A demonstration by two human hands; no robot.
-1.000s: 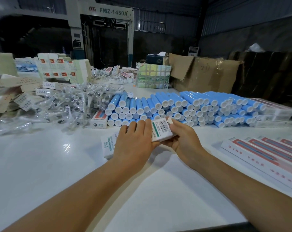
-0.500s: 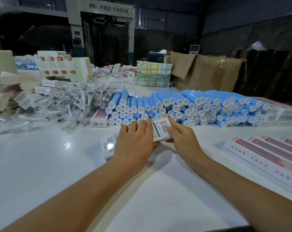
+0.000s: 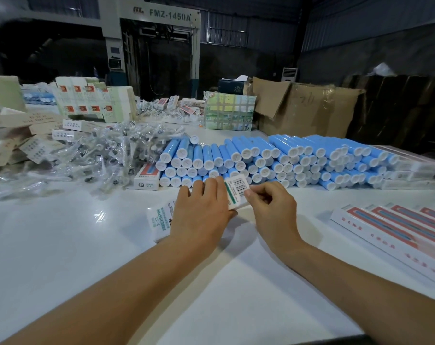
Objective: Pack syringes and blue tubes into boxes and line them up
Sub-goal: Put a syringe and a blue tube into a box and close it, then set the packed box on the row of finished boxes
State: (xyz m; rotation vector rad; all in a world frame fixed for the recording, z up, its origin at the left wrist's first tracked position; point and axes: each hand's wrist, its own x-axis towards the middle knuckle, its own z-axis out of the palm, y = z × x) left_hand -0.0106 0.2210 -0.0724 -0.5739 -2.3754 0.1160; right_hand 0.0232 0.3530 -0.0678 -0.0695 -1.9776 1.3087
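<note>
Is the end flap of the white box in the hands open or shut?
Shut: the barcoded end flap of the white cardboard box lies flush, left hand gripping, right hand pinching.

A grey machine frame point(image 3: 149, 41) lettered FMZ-1450A is looming in a dim hall, corrugated metal walls point(image 3: 361, 33) rising to its right, a white air conditioner point(image 3: 289, 74) standing below them.

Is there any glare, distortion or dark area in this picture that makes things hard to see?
Head view: a bright glare spot on the white table left of the left hand; wide-angle bending curves the table edge and the row of blue tubes; the hall behind is dark; hands cast soft shadows; the bagged syringes blur together.
</note>
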